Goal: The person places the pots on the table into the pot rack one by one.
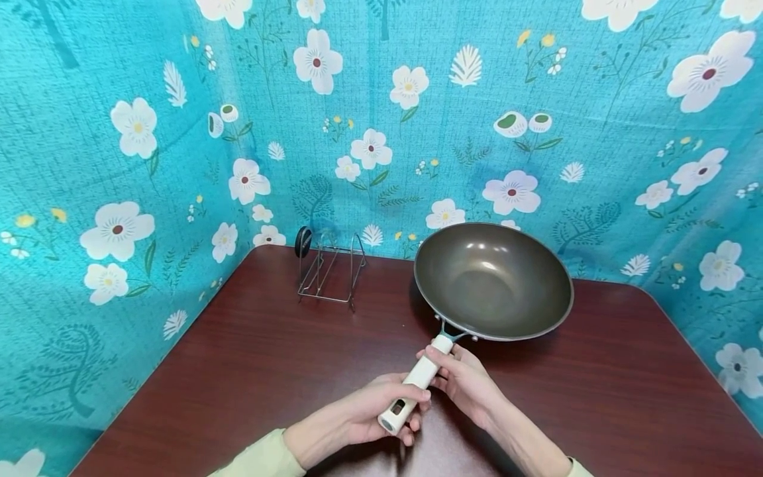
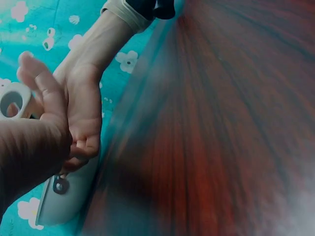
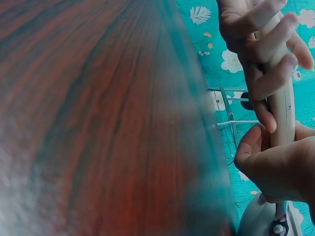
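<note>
A dark-coated wok [image 1: 491,281] with a cream handle [image 1: 422,372] is at the right of the table in the head view, its inside facing up and toward me. My left hand [image 1: 381,405] grips the handle near its end, by the hanging hole. Closer to the pan, my right hand [image 1: 461,381] holds the same handle, thumb on top. From the right wrist view, the left fingers [image 3: 275,73] curl round the handle above the right hand [image 3: 280,160]. Part of the wok's pale outside [image 2: 69,196] shows in the left wrist view; whether its base touches the table cannot be told.
A wire rack [image 1: 330,268] with a round black piece [image 1: 303,242] on one end stands at the table's back left. The dark red wooden table [image 1: 250,371] has a flowered turquoise cloth [image 1: 369,99] hanging behind it and at both sides.
</note>
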{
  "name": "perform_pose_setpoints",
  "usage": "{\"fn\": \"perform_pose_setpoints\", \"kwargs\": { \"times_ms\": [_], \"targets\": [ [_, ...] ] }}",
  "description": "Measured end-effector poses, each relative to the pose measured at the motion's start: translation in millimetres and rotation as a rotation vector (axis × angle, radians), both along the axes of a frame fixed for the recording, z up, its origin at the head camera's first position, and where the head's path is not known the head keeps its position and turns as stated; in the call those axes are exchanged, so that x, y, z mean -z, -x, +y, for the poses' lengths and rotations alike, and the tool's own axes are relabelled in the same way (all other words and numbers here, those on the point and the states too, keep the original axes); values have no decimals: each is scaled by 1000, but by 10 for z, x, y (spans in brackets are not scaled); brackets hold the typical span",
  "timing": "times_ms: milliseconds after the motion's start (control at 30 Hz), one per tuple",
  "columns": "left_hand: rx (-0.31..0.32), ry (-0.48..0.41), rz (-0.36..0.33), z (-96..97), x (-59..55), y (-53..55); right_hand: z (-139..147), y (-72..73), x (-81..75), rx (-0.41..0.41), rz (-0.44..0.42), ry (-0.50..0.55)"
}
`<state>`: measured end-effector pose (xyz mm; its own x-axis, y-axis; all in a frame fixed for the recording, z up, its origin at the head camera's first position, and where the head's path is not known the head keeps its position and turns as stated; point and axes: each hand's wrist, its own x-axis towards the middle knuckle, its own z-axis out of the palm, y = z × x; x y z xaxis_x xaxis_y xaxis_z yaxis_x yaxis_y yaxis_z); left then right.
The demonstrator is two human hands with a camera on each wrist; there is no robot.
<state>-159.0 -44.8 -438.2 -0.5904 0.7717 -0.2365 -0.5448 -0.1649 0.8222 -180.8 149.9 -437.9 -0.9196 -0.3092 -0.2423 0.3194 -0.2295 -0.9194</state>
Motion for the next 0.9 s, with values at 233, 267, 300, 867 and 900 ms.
{"fn": "perform_pose_setpoints", "kwargs": {
  "times_ms": [233, 267, 300, 867, 900],
  "targets": [
    [-19, 0, -7, 62, -12, -6, 3, -17, -2, 2, 7, -8],
    [-23, 2, -4, 71, -9, -7, 5, -18, -1, 2, 11, -14],
    [-28, 8, 2, 80, -5, -8, 8, -19, 1, 4, 20, -22],
    [-23, 69, 71, 75, -55, 4, 3, -7, -18, 49, 121, -127],
    [-19, 66, 72, 73, -64, 4, 4, -7, -31, 49, 128, -136]
  ]
}}
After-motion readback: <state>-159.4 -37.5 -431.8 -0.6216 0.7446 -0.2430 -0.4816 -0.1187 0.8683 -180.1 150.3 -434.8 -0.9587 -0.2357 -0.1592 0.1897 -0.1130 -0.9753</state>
